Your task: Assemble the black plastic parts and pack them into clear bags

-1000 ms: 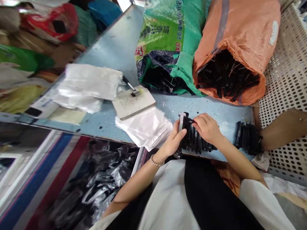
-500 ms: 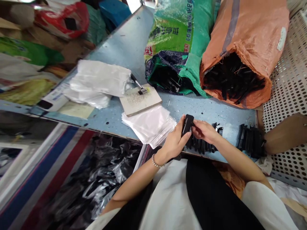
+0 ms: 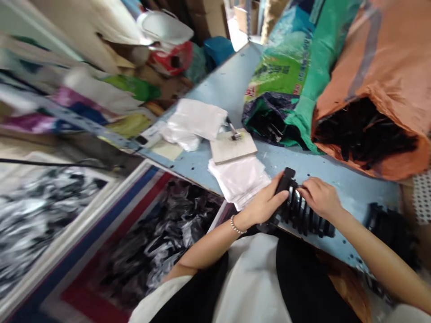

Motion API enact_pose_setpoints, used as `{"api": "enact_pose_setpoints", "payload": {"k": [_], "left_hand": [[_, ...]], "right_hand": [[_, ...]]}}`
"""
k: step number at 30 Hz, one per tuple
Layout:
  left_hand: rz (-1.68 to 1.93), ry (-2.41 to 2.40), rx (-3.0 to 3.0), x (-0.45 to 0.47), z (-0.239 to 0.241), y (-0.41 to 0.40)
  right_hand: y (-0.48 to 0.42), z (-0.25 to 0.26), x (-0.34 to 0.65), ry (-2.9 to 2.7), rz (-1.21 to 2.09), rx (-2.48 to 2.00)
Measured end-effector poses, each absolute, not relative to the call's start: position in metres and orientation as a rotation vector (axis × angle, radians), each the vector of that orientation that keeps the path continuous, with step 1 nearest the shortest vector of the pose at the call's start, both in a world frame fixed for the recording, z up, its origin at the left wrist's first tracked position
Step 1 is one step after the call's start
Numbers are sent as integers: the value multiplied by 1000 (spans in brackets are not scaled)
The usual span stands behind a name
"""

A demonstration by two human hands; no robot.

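Note:
My left hand point(image 3: 264, 202), with a beaded bracelet at the wrist, is closed around a narrow black plastic part point(image 3: 286, 178) held upright at the table's front edge. Just to its right, a row of similar black parts point(image 3: 305, 217) stands side by side on the table. My right hand point(image 3: 321, 197) is over this row, fingers curled and pressed together at its far end; what they pinch is hidden. Left of my hands lies a stack of clear plastic bags point(image 3: 237, 177), partly under a beige board point(image 3: 232, 150) with a small metal-ended tool point(image 3: 235, 134) on top.
A green sack point(image 3: 306, 103) and an orange sack point(image 3: 370, 148) lie open at the back, black parts inside. More black parts point(image 3: 387, 229) are at the right. Another bag pile point(image 3: 198, 119) lies at left. Below the edge, a striped-lined bin point(image 3: 158, 177) holds bagged black items.
The view has swung left, so things appear shifted right. My right hand has moved from the held part to the row beside it. My left hand keeps its black part.

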State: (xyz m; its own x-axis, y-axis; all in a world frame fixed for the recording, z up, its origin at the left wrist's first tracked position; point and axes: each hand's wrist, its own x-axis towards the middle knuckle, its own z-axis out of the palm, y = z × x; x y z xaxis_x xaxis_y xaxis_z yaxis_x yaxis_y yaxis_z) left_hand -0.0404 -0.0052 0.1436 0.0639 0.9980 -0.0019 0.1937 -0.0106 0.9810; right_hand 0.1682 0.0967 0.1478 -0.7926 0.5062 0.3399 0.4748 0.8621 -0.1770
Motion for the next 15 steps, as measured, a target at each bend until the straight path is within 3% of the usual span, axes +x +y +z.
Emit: {"api": "enact_pose_setpoints", "payload": {"k": [4,11,13,15], "left_hand": [[1011,1187,1373,-39,151,-1],[963,1333,1519,-25,147,-5],[1001,1292,1475,-27,143,-5],[1039,1232,1386,-30,139,-4]], "right_hand": [[109,160,173,-2672,221,-649],[83,149,165,-2161,1421,-1151],[83,150,165,-2159,1449,-1210],[88,156,167,-2339,1120,-1170]]}}
